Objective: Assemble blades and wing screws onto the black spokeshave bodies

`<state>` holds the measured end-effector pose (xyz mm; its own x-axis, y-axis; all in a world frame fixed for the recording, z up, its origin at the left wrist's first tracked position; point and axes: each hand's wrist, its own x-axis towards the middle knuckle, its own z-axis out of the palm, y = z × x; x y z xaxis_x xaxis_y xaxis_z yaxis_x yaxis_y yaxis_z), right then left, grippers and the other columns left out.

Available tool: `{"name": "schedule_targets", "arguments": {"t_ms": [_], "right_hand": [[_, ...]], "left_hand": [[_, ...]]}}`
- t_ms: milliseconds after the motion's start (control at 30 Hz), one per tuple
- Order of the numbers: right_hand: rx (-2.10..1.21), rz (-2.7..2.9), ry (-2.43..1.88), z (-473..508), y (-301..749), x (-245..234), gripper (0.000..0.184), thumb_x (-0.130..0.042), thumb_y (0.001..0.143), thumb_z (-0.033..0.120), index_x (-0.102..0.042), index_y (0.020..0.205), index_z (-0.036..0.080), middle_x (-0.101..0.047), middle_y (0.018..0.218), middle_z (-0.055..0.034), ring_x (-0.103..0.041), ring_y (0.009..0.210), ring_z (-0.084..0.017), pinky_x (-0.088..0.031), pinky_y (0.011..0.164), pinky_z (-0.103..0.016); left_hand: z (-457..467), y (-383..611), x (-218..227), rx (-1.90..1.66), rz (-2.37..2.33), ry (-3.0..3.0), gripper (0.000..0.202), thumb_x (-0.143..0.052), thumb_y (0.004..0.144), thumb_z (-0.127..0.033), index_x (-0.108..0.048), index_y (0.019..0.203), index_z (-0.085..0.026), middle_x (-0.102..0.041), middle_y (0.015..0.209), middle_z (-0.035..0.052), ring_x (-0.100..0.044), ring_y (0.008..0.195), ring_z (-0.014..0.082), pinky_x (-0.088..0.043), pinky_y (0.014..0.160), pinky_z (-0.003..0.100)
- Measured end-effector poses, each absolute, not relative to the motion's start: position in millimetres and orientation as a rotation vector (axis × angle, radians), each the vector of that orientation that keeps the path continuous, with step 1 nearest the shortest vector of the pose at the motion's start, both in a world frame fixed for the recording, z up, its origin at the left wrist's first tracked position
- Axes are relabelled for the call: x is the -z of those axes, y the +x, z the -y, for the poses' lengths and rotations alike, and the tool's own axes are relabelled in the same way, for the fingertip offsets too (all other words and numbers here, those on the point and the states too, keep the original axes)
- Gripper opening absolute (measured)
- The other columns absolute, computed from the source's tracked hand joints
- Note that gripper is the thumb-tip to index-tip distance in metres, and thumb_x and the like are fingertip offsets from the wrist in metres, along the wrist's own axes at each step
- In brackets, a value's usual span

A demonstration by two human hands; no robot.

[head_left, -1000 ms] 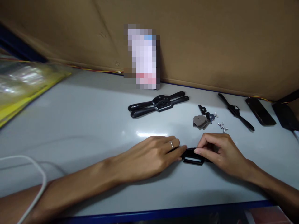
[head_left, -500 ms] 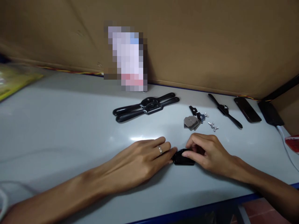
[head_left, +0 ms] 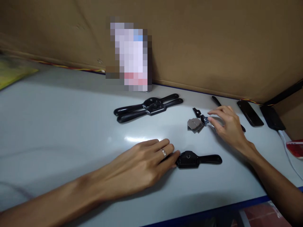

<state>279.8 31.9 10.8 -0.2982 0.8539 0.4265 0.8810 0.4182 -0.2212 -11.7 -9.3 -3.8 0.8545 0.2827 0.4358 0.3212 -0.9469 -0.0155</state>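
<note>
My left hand, with a ring on one finger, is closed over the left handle of a black spokeshave body lying flat on the table; its right handle shows bare. Farther back, my right hand pinches a small silver wing screw between thumb and forefinger. That screw is by a dark cap plate. A second black cap plate is just behind, and a stack of grey metal blades lies to the left. Other wing screws are mostly hidden under my right hand.
Two black spokeshaves lie side by side at the back. Another, partly covered black spokeshave is behind my right hand. A phone and a black device with a white cable are at the right. Cardboard walls rise behind the table.
My right hand has left the spokeshave body and moved back and right to the wing screw, uncovering the right handle. My left hand stays at the left handle.
</note>
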Motion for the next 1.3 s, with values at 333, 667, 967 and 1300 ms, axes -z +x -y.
{"name": "schedule_targets", "arguments": {"t_ms": [333,667,967,1300], "right_hand": [[0.329,2.384,-1.548,-13,244,-5,0.04,-0.058,0.093,0.054,-0.071,0.104,0.018,-0.065,0.11,-0.0148,-0.053,0.104,-0.033,-0.043,0.082,-0.046],[-0.087,2.253,-1.451,-10,241,-13,0.006,-0.064,0.088,0.026,-0.063,0.086,0.02,-0.066,0.093,-0.0079,-0.055,0.091,-0.026,-0.043,0.082,-0.041],[-0.997,1.86,-1.405,9,236,-33,0.023,-0.068,0.082,0.028,-0.07,0.105,0.023,-0.063,0.081,-0.0003,-0.059,0.076,-0.017,-0.046,0.07,-0.032],[-1.157,1.571,-1.292,15,229,-11,0.01,-0.07,0.078,0.023,-0.061,0.081,0.021,-0.063,0.079,0.0014,-0.059,0.073,-0.013,-0.05,0.071,-0.03]], "left_hand": [[10,-11,4,0.671,0.487,-2.96,0.02,-0.045,0.1,-0.013,-0.063,0.107,-0.008,-0.063,0.081,0.0053,-0.057,0.071,0.0191,-0.046,0.058,0.032],[9,-11,4,0.695,0.488,-2.978,0.019,-0.045,0.1,-0.014,-0.062,0.108,-0.008,-0.062,0.08,0.0046,-0.056,0.071,0.0182,-0.046,0.058,0.032],[9,-12,3,0.677,0.499,-2.962,0.018,-0.046,0.1,-0.015,-0.061,0.11,-0.011,-0.063,0.081,0.0035,-0.056,0.071,0.0167,-0.046,0.057,0.03],[10,-13,1,0.627,0.483,-2.987,0.02,-0.043,0.1,-0.011,-0.059,0.112,-0.007,-0.062,0.08,0.0037,-0.055,0.068,0.0161,-0.047,0.057,0.029]]}}
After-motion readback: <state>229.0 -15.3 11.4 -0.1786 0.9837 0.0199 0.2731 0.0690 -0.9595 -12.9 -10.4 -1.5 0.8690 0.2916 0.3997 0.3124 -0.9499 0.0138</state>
